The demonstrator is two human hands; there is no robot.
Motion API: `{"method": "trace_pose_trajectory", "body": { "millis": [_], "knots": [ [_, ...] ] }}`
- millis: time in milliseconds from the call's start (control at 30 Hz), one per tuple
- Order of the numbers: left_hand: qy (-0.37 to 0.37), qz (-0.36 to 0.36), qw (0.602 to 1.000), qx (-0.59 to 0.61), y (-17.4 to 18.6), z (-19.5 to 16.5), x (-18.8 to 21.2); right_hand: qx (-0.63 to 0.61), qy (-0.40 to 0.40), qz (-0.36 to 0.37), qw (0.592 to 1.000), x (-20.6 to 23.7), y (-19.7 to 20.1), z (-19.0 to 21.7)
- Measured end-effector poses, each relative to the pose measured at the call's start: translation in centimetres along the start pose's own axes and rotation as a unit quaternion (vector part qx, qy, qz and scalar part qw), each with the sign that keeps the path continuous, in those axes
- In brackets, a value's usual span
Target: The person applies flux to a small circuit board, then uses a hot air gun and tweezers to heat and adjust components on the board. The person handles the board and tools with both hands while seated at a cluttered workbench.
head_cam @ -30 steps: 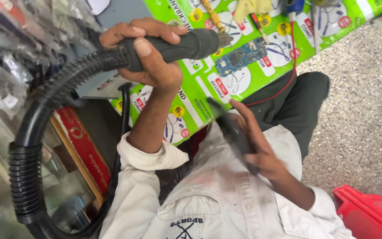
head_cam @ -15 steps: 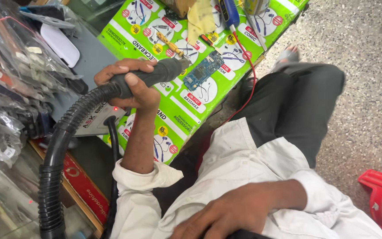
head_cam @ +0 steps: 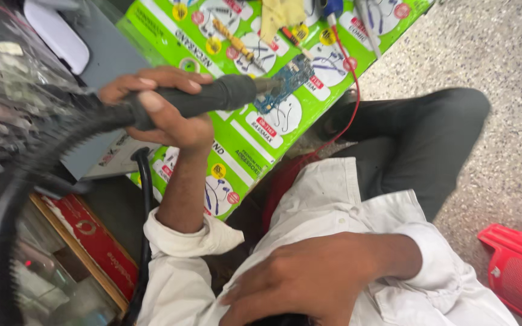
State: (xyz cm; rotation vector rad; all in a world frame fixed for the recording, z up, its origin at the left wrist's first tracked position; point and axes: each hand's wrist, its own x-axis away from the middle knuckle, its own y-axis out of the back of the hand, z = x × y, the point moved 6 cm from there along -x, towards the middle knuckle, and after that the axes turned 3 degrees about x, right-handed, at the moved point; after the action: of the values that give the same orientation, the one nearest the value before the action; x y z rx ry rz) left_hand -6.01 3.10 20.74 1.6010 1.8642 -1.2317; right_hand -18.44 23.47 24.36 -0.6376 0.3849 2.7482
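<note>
So the left hand [head_cam: 164, 111] keeps its fingers clamped around the black heat-gun handle [head_cam: 212, 96], and the nozzle has crept closer — it now sits right over the blue circuit board [head_cam: 285, 81], where a second ago it hung off to the side of it. The thick ribbed hose [head_cam: 7, 199] trails off toward 8 o'clock. To me that reads as lining up to heat the board.

The right hand [head_cam: 309, 281] has changed too: a second back it was gripping a dark tool, now it's down at 6 o'clock, resting flat against something dark at the bottom edge, fingers spread and loose, nothing in them that I can see.

Packaging-wise, the board lies on a run of bright green flat boxes [head_cam: 243, 151] covering the counter, each with white oval pictures of cables, small yellow round badges and red labels — they run diagonally from 7 up to 1 o'clock. A red wire [head_cam: 353, 90] loops off the board toward 5 o'clock. There's a red box [head_cam: 92, 232] with white lettering at 8 o'clock, clear plastic bags [head_cam: 7, 78] at 10, and a red plastic case [head_cam: 518, 271] at 4 on the speckled floor [head_cam: 484, 54].
</note>
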Motion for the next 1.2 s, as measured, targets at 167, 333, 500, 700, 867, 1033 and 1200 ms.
{"method": "trace_pose_trajectory", "body": {
  "millis": [167,333,500,700,867,1033,1200],
  "knots": [
    [-0.008,-0.082,0.996,0.017,0.7,-0.1,-2.1,-0.019,0.011,0.015,1.000,-0.2,-0.2,-2.0],
    [-0.035,-0.063,0.997,-0.009,1.6,-0.3,-4.1,-0.059,-0.017,-0.142,0.988,3.1,8.1,-3.0],
    [0.024,-0.017,1.000,0.001,1.8,0.9,-4.9,0.262,-0.278,-0.517,0.766,7.7,23.1,-8.8],
    [0.049,0.042,0.997,-0.051,1.4,1.9,-5.8,0.505,-0.383,-0.311,0.708,0.8,32.6,-17.7],
    [0.083,0.067,0.993,-0.057,1.7,3.2,-7.0,0.542,-0.312,-0.331,0.706,0.9,32.9,-13.4],
    [0.135,0.073,0.987,-0.042,1.9,4.1,-8.4,0.522,-0.325,-0.174,0.769,3.2,29.9,-11.6],
    [0.166,0.096,0.979,-0.065,1.7,4.4,-9.7,0.497,-0.414,-0.207,0.734,3.6,28.4,-12.7]
  ]
}}
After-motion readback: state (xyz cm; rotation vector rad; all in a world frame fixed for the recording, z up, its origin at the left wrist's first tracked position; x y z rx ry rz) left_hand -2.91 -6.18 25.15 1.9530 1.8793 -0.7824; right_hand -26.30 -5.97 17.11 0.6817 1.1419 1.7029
